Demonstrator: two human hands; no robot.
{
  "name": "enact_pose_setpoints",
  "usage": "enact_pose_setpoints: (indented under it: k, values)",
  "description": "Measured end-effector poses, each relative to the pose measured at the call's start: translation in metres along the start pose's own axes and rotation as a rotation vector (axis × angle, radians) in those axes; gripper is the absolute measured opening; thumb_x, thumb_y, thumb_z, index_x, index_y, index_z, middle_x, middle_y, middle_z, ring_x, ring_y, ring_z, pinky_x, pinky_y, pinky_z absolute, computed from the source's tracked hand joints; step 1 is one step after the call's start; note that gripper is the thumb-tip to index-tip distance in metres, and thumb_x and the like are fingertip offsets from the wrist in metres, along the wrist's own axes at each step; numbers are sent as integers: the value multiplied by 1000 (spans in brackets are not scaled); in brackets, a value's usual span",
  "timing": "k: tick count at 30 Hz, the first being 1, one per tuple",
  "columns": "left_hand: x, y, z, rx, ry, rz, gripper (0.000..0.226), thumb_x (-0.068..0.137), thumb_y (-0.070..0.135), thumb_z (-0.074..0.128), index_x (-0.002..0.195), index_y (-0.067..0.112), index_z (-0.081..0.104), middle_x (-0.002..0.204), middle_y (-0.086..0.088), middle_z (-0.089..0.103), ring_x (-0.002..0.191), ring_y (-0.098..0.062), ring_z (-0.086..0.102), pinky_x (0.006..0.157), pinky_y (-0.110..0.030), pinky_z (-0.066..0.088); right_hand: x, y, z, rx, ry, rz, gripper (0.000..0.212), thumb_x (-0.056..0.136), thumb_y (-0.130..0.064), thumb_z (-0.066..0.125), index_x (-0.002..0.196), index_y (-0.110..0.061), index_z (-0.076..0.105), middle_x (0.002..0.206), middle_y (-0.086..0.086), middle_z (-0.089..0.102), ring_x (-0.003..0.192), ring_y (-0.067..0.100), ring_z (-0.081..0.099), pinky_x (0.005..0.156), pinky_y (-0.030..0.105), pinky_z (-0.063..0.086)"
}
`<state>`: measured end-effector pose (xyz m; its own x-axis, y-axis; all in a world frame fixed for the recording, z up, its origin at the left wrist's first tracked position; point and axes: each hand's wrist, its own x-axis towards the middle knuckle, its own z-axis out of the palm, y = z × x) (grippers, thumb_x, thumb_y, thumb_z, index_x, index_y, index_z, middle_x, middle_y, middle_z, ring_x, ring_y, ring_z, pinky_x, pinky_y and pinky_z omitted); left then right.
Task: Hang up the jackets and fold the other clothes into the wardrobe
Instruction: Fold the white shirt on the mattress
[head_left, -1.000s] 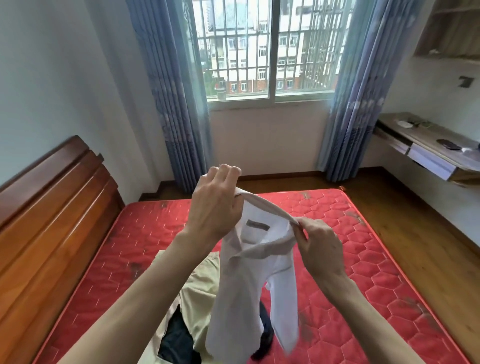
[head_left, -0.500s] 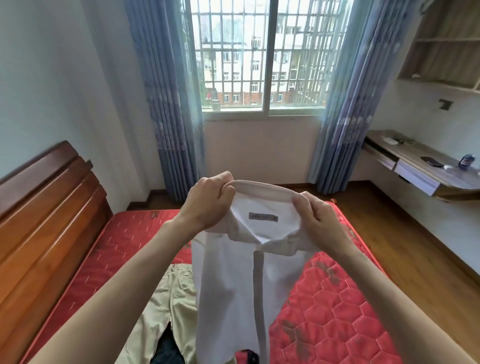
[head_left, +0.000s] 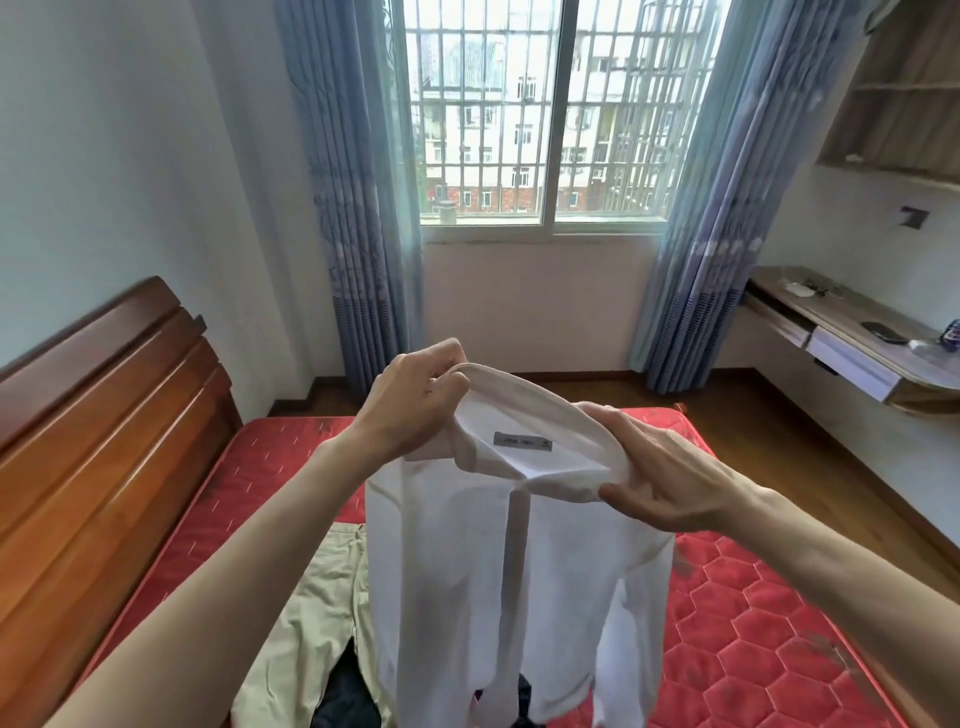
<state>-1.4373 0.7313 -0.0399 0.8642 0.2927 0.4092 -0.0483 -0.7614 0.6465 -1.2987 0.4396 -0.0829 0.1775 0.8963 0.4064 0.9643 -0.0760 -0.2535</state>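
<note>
1. Count: one white shirt (head_left: 498, 561), one pair of beige trousers (head_left: 317, 613) and one dark garment (head_left: 343, 696) on the red mattress (head_left: 753, 623).
2. Shirt hangs in the air above the mattress, collar stretched between both hands, label facing the person.
3. Left hand (head_left: 415, 410) pinches the collar's left end with curled fingers; right hand (head_left: 660, 483) grasps the collar's right end, thumb beneath.
4. Against half a second ago: hands are wider apart, collar opened further, right hand lower.

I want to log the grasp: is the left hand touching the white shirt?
Touching. The head view shows the left hand pinching the collar of the white shirt.
</note>
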Motion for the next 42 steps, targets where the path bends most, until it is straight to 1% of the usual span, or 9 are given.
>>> enact_pose_setpoints:
  k: [5,9,11,14,18,22,28,36,42]
  values:
    - [-3,-14,-7,81,-32,-19,45,83,49,46,56,15,35,50,7,33,54,-14,32,65,-37,37,5,-2,-1,-12,-74,79,67,94,-44,55,152,-31,24,115,-13,57,89,17,62,75,42,54]
    - [-10,-16,-12,180,-143,-35,81,71,97,50,61,18,63,53,11,58,56,-9,54,69,-30,46,15,-3,1,62,-8,175,37,104,-55,50,134,-34,44,96,-17,64,82,9,64,69,34,51]
    - [-16,-13,-11,262,-207,-5,70,57,102,59,84,40,76,67,23,68,70,-1,63,77,-30,51,18,-2,2,152,50,248,30,103,-59,50,115,-32,53,85,-13,68,74,11,67,60,35,52]
    - [-19,-13,-11,343,-349,34,61,60,75,79,116,57,62,88,26,71,89,-4,67,83,-38,56,21,-1,1,219,123,336,45,99,-65,54,98,-20,58,77,0,67,68,24,66,62,50,53]
    - [-16,-27,-10,115,-466,-24,28,77,17,85,99,31,76,90,7,76,89,-20,72,82,-51,60,24,-5,-2,285,146,425,58,92,-71,57,92,-13,62,84,11,67,78,37,65,71,62,53]
    - [-12,-40,-14,-12,-389,-35,12,82,31,86,82,23,77,79,-2,74,73,-11,66,76,-48,60,21,-9,-4,309,189,410,36,89,-59,71,91,-23,62,78,-2,68,70,22,65,64,48,56]
    - [-11,-49,-16,-241,-269,-13,53,83,43,84,69,4,51,65,0,48,64,-12,42,60,-33,35,2,0,-13,240,-62,272,46,90,-49,71,123,-30,46,94,-15,69,82,15,69,60,24,54]
    - [-6,-58,-19,-169,-282,7,29,77,33,91,72,20,65,71,-3,66,65,-9,57,59,-28,45,13,16,-19,136,-124,327,31,100,-36,69,80,-21,51,68,-5,54,61,18,45,59,39,42]
    - [-5,-76,-36,-283,-440,-137,19,76,20,92,76,18,73,73,1,65,71,-12,60,68,-30,46,20,18,-10,358,12,470,43,97,-50,66,87,-9,72,73,6,64,69,10,52,62,43,47]
